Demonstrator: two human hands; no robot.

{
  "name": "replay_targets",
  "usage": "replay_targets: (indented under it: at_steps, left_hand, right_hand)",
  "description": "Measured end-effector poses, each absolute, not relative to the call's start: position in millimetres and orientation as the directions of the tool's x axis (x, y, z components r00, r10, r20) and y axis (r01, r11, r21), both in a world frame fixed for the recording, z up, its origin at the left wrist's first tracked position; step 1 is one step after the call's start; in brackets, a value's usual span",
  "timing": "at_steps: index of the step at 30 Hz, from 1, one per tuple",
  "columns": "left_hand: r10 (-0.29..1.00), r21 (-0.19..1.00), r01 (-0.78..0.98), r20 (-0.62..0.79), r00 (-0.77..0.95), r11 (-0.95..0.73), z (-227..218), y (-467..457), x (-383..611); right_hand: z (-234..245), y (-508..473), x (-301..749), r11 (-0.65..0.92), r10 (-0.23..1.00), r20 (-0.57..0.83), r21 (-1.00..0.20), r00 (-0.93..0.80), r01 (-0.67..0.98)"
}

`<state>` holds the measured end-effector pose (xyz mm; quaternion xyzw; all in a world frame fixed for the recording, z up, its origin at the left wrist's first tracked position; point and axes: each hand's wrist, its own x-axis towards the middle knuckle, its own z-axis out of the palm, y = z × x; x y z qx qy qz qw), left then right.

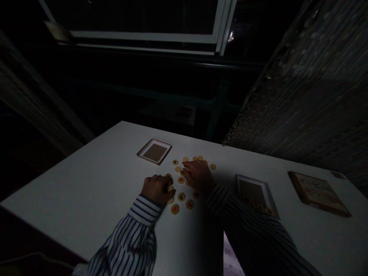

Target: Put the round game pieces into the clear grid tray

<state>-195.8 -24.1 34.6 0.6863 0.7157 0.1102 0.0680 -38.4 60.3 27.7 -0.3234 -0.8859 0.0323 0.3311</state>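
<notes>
Round wooden Chinese chess pieces [181, 196] lie scattered on the white table, some showing red or black characters, others plain. My left hand [156, 189] is at the left side of the spread, fingers curled, with a piece [170, 189] between thumb and index finger. Another piece [168, 176] lies by its knuckles. My right hand [199, 174] reaches over the middle of the spread, palm down, thumb and fingers apart. Its fingertips are close to a black-character piece [182, 173], and it hides several pieces beneath. A red-character piece [181, 179] lies between the hands.
A shallow box lid or tray [140, 154] lies at the back left of the white table [86, 184]. Right of my right forearm is an open box [270, 195] with several pieces inside. A flat box with a printed top [319, 191] lies farther right, near a hanging curtain [310, 88].
</notes>
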Motion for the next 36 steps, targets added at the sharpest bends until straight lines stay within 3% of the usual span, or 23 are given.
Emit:
replay_targets:
  at_steps: [4,8,12,15,18,21,36]
  left_hand:
    - [0.994,0.323,0.946,0.103,-0.046,0.01,33.8,-23.4,-200.4]
    - [0.961,0.548,0.837,0.221,-0.164,0.017,28.4,-20.9,-205.2]
    - [0.9,0.862,0.506,0.207,-0.384,0.018,24.1,-19.0,-203.7]
    - [0.892,0.977,0.215,0.106,-0.44,-0.01,27.3,-19.4,-199.9]
    - [0.907,0.999,-0.031,0.005,-0.421,-0.02,32.1,-20.5,-197.7]
    - [0.919,0.988,-0.154,-0.053,-0.392,-0.008,34.4,-21.2,-197.7]
    - [0.981,0.977,-0.211,-0.072,-0.178,0.033,33.1,-20.4,-202.0]
  right_hand:
    - [27.0,60.2,-38.9,0.791,0.591,0.573,-0.274,-0.568,0.548]
    - [27.1,60.1,-39.5,0.792,0.591,0.571,-0.279,-0.569,0.543]
    - [28.3,58.9,-39.6,0.803,0.578,0.581,-0.279,-0.573,0.527]
    - [29.6,57.2,-39.8,0.825,0.548,0.592,-0.267,-0.59,0.498]
    - [31.6,54.9,-40.1,0.857,0.504,0.59,-0.248,-0.631,0.452]
    - [34.2,52.1,-40.5,0.884,0.461,0.576,-0.236,-0.675,0.403]
    - [40.6,44.9,-44.5,0.916,0.401,0.552,-0.239,-0.731,0.322]
